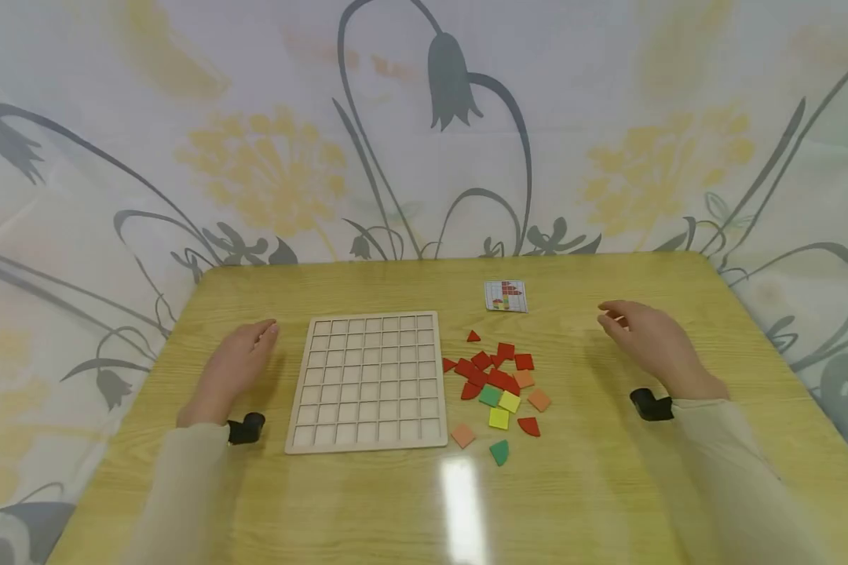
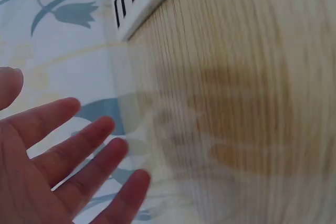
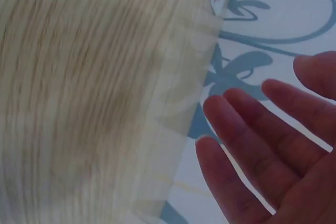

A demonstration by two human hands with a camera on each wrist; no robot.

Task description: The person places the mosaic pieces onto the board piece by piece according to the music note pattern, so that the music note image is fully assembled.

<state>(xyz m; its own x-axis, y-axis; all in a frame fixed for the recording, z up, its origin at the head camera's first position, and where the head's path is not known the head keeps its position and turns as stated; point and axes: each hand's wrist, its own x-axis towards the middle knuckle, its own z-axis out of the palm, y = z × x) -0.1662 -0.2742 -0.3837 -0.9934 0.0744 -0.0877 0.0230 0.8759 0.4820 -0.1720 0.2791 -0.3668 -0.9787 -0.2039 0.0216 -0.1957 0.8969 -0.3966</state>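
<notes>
My left hand point(image 1: 235, 367) is over the left side of the table, just left of a pale wooden grid board point(image 1: 295, 439). Its fingers point(image 2: 86, 153) are spread and relaxed, with nothing in them. On the right, my right hand point(image 1: 653, 345) hovers over the table with loose fingers point(image 3: 252, 150), holding nothing. Between the board and that hand lies a loose cluster of flat pieces: red squares point(image 1: 506, 351), red triangles point(image 1: 473, 336), red quarter-rounds point(image 1: 529, 426), orange squares point(image 1: 539, 400), yellow squares point(image 1: 498, 418), a green square point(image 1: 491, 395) and a green quarter-round point(image 1: 499, 452).
A small picture card point(image 1: 506, 297) with a coloured pattern on a grid lies behind the pieces. The wooden table point(image 1: 367, 510) reaches back to a flower-printed cloth point(image 1: 396, 157). Black wrist mounts point(image 1: 652, 405) stick out inward from both wrists.
</notes>
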